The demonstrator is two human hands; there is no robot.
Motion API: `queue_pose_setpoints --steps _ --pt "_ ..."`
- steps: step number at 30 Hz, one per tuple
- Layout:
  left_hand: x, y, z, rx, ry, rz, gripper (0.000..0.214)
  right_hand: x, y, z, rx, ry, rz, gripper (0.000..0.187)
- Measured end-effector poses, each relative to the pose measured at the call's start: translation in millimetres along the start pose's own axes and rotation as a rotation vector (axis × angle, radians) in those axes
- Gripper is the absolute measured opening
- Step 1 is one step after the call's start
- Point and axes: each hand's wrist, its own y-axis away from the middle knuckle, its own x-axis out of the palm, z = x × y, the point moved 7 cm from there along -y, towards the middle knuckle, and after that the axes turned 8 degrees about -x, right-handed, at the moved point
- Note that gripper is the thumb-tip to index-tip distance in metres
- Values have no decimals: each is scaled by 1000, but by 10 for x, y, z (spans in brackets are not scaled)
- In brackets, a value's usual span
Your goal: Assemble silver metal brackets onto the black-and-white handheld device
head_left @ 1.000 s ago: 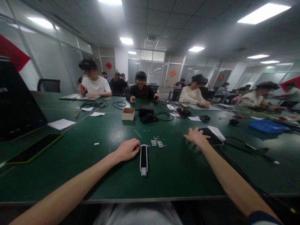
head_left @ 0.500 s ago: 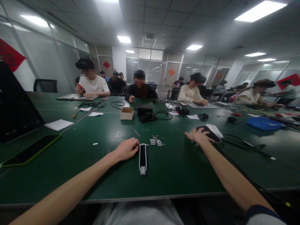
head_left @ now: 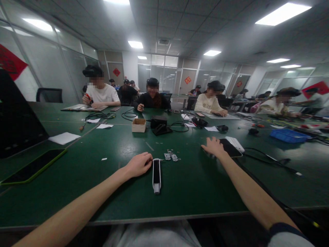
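My left hand (head_left: 140, 164) rests on the green table (head_left: 123, 202) with its fingers curled together. Whatever may be under those fingers is hidden. Right beside the fingertips lies a narrow device (head_left: 156, 175) with a white frame, a dark face and a pale end toward me. Just past it are two small grey metal pieces (head_left: 167, 156) with several tiny rings around them. My right hand (head_left: 214, 147) is palm down over the table, fingers spread, holding nothing I can see. Its wrist side is next to a dark phone-like slab (head_left: 230, 148), beside a white rounded object (head_left: 235, 144).
A green-edged phone (head_left: 34, 166) and a white paper sheet (head_left: 64, 138) lie at left. Farther back stand a small open box (head_left: 138, 126) and a black device (head_left: 159, 124) with cables. A blue tray (head_left: 290, 135) is at right. Several people sit across the table.
My right hand has shifted slightly left, off the dark slab, so more of the slab shows. My left hand and the narrow device have stayed in place.
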Motion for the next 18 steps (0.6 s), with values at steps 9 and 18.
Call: queue_pose_setpoints --steps 9,18 --pt "-7 14 13 -19 14 18 14 79 -35 -959 339 -55 24 79" --pt "-14 20 8 -29 28 33 16 57 -72 -1118 316 -103 47 83"
